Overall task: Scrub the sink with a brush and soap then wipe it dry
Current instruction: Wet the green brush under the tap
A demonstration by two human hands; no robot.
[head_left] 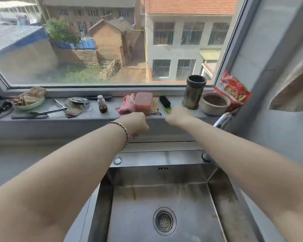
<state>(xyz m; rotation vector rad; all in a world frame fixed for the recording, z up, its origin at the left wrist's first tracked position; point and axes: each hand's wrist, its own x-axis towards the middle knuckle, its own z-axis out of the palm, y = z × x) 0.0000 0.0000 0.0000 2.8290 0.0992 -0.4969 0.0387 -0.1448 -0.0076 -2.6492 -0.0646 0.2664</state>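
**Both hands at the windowsill, the sink dry and stained below**

Our two bare arms stretch over the sink (164,158) to the windowsill (56,117) behind it. Our right hand (177,116) has its knuckles turned away from us and meets the near green end of the brush (164,103), which lies on the sill with its black bristles up. The fingers are hidden behind the back of the hand, so we cannot tell whether they hold the brush or only touch it. Our left hand (136,123), with a bracelet (123,132) on its wrist, hangs at the sill's front edge just below a pink cloth (127,105). It looks curled, but its fingers are out of sight too, and we cannot tell whether it holds anything.

Between the cloth and the brush stands a reddish box (143,102). To the right of the brush stand a dark metal cylinder (193,92), a pale bowl (214,103) and a red packet (232,91). The tap (222,120) curves up near our right forearm.

The steel sink is set in the grey desk (16,163). Brown streaks run down its back wall, dark grime marks its right side, and the drain strainer (164,221) sits in the floor.
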